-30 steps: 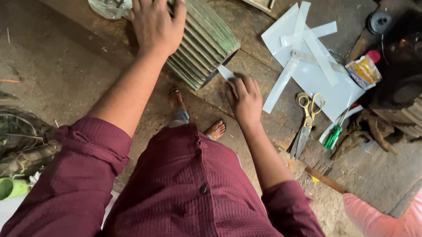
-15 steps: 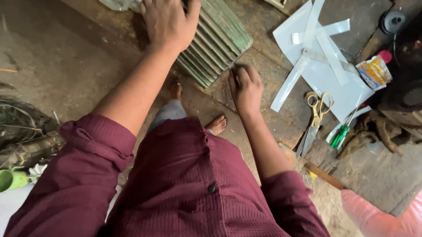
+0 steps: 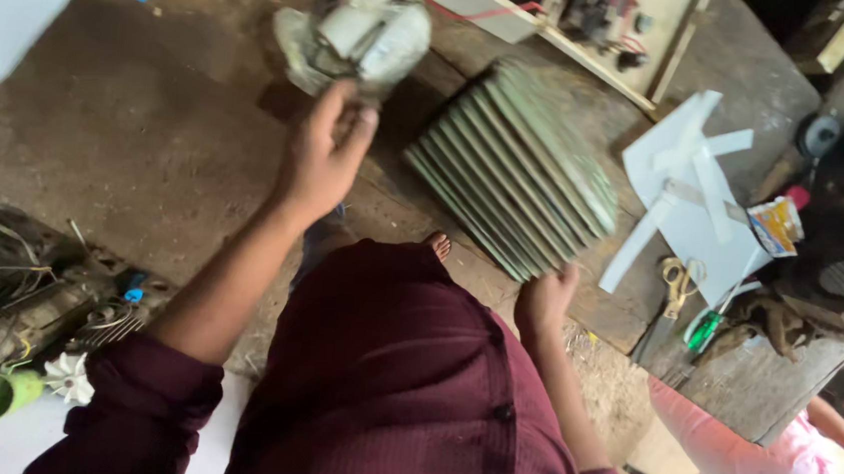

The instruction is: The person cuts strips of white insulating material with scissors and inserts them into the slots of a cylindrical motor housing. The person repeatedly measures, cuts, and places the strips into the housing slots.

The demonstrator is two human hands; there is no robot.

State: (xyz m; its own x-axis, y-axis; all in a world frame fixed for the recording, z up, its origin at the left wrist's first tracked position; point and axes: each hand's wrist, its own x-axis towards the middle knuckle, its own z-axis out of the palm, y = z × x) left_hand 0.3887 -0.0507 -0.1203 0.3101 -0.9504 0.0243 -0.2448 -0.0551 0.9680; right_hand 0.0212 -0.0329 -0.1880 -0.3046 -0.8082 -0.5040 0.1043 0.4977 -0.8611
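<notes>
On the dusty floor ahead of your knees, your left hand (image 3: 323, 154) reaches for the whitish crumpled bundle (image 3: 358, 31), fingers loosely curled, touching but not clasped. Your right hand (image 3: 543, 299) steadies the finned green housing's (image 3: 518, 164) near edge, grip half-closed. Next call: a firm closing grasp, arm fully stretched.

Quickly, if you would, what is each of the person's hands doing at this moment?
Left hand: open, fingers spread, reaching at the whitish bundle; no grip visible.
Right hand: at the near corner of the green finned block; grip cannot be told.
</notes>
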